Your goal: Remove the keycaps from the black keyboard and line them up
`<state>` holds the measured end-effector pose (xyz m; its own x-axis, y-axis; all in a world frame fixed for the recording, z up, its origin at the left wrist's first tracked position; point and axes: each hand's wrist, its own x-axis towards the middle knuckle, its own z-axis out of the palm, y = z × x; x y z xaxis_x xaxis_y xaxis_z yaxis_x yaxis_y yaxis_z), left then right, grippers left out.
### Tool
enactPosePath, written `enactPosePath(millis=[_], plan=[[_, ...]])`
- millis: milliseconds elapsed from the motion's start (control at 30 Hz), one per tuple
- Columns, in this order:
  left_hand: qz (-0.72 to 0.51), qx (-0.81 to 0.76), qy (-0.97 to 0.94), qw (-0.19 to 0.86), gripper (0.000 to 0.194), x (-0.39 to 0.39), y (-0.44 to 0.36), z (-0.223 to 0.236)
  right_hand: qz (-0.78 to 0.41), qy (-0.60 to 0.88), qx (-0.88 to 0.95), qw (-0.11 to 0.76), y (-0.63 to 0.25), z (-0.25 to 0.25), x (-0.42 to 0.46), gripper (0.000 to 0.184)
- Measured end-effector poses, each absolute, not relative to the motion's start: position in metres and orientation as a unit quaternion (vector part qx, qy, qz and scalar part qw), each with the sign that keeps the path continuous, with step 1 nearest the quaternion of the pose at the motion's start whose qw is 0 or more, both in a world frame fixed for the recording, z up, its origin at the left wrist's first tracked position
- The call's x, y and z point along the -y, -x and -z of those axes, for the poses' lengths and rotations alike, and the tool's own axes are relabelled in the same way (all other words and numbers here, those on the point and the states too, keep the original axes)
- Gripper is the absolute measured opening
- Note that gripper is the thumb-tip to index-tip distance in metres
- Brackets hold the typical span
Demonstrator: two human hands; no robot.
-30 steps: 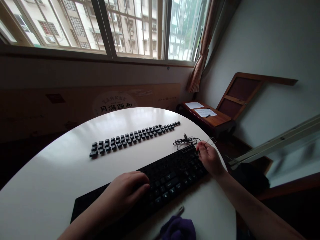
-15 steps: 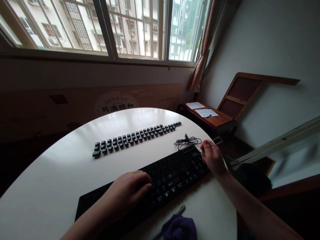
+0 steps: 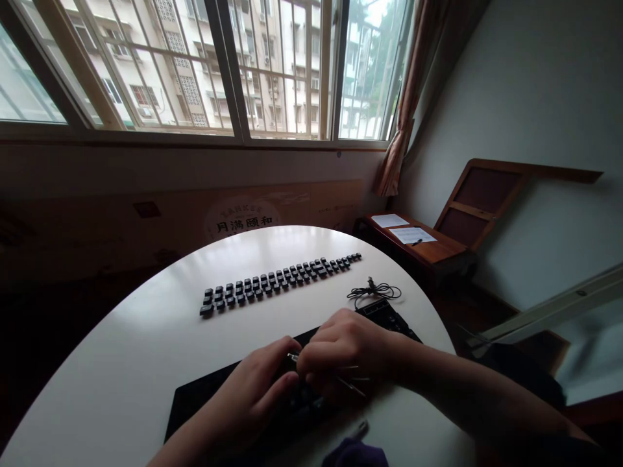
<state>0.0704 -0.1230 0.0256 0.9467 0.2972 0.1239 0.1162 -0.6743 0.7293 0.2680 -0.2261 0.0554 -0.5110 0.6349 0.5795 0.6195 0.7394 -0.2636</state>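
Observation:
A black keyboard (image 3: 202,395) lies at a slant on the white round table (image 3: 121,363), with part of its top bare of keycaps. My right hand (image 3: 350,344) is closed over its middle, gripping a thin wire keycap puller (image 3: 293,357). The metal tip pokes out toward my left fingers, and thin wires stick out below the right palm. Low over the keyboard, my left hand (image 3: 256,386) has its fingers curled beside that tip. What its fingers hold, if anything, is hidden. Behind the keyboard, loose black keycaps (image 3: 267,285) stand in rows.
A coiled black cable (image 3: 377,292) lies by the keyboard's far right corner. Near the front edge are a purple cloth (image 3: 355,454) and a grey stick-like handle (image 3: 360,429). Papers (image 3: 413,235) and a pen rest on a wooden bench to the right, below the window.
My right hand has come left with the puller, from the keyboard's right end to its middle, beside my left hand. The camera view has tilted up slightly.

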Motion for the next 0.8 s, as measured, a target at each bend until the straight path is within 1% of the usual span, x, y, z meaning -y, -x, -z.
enactPosePath(millis=[67, 133, 233, 300, 400, 467, 500, 567, 633, 700, 800], plan=[[-0.136, -0.121, -0.902, 0.392, 0.039, 0.122, -0.069, -0.025, 0.032, 0.338, 0.887, 0.312, -0.266, -0.055, 0.212, 0.016], [-0.149, -0.140, -0.899, 0.386, 0.041, 0.121, -0.070, -0.024, 0.069, 0.327, 0.891, 0.306, -0.266, -0.050, 0.206, 0.018], [-0.143, -0.178, -0.898, 0.377, 0.041, 0.121, -0.072, -0.022, 0.121, 0.333, 0.878, 0.321, -0.269, -0.045, 0.207, 0.021], [-0.129, -0.186, -0.893, 0.388, 0.040, 0.120, -0.073, -0.021, 0.154, 0.343, 0.863, 0.337, -0.272, -0.044, 0.212, 0.022], [-0.125, -0.193, -0.882, 0.412, 0.040, 0.120, -0.073, -0.020, 0.187, 0.378, 0.835, 0.352, -0.274, -0.046, 0.218, 0.018], [-0.133, -0.207, -0.876, 0.415, 0.039, 0.120, -0.071, -0.019, 0.182, 0.407, 0.827, 0.341, -0.275, -0.045, 0.218, 0.010], [-0.138, -0.210, -0.875, 0.415, 0.037, 0.120, -0.071, -0.019, 0.169, 0.414, 0.831, 0.330, -0.275, -0.044, 0.217, 0.010], [-0.143, -0.205, -0.870, 0.424, 0.036, 0.122, -0.070, -0.021, 0.125, 0.414, 0.850, 0.302, -0.275, -0.038, 0.213, 0.020], [-0.137, -0.195, -0.863, 0.445, 0.037, 0.124, -0.071, -0.023, 0.101, 0.408, 0.862, 0.282, -0.274, -0.031, 0.209, 0.025], [-0.129, -0.192, -0.859, 0.456, 0.039, 0.126, -0.074, -0.026, 0.112, 0.412, 0.861, 0.277, -0.274, -0.025, 0.207, 0.023], [-0.119, -0.193, -0.867, 0.444, 0.041, 0.127, -0.078, -0.029, 0.139, 0.417, 0.855, 0.277, -0.271, -0.022, 0.207, 0.018]])
